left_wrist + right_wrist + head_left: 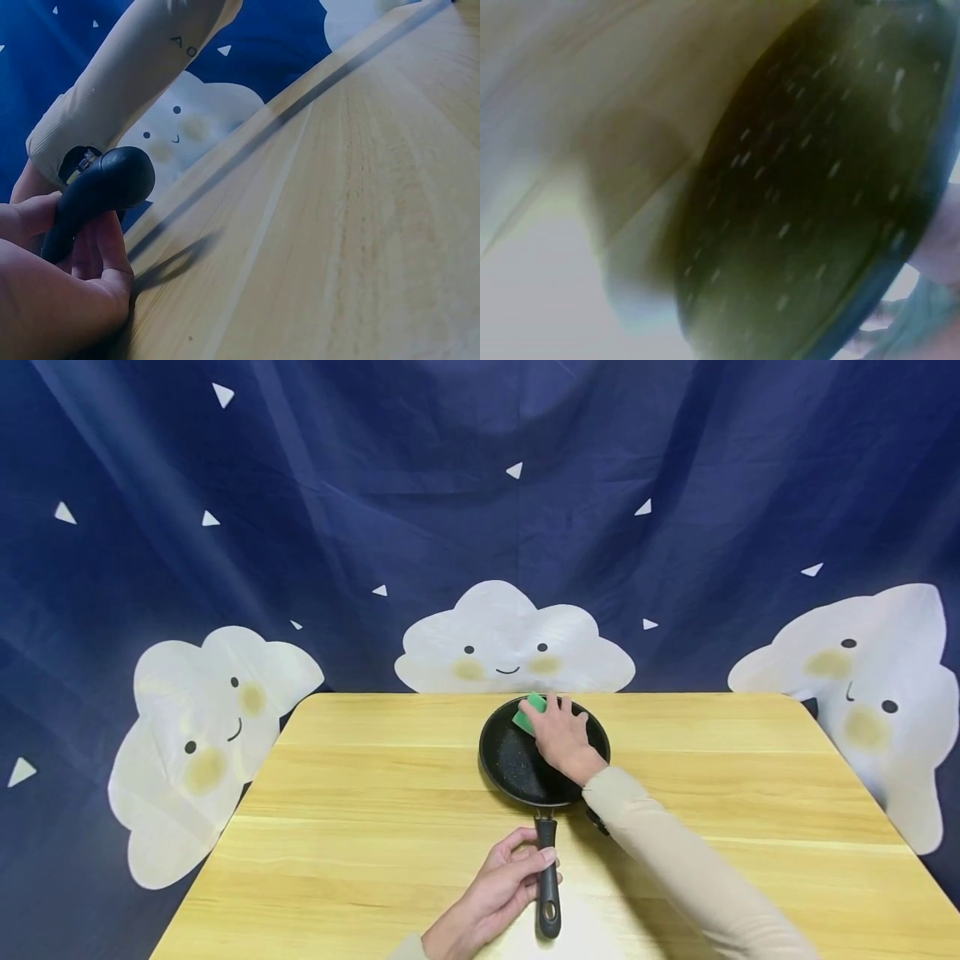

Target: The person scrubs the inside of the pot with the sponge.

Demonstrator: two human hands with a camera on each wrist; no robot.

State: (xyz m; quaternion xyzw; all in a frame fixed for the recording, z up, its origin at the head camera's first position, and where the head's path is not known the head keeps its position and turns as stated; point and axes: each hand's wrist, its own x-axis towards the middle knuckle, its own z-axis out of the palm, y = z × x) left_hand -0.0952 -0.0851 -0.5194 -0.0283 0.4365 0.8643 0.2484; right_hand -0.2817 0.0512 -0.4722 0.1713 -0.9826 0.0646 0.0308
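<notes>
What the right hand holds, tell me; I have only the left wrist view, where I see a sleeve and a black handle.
Observer: The right hand holds a green sponge.
Operator: Give me the sponge's position.
Observer: The head view shows it over the far half of the pan.
Operator: Now describe the pan's surface.
Observer: It is dark with pale specks, plainest in the right wrist view.
</notes>
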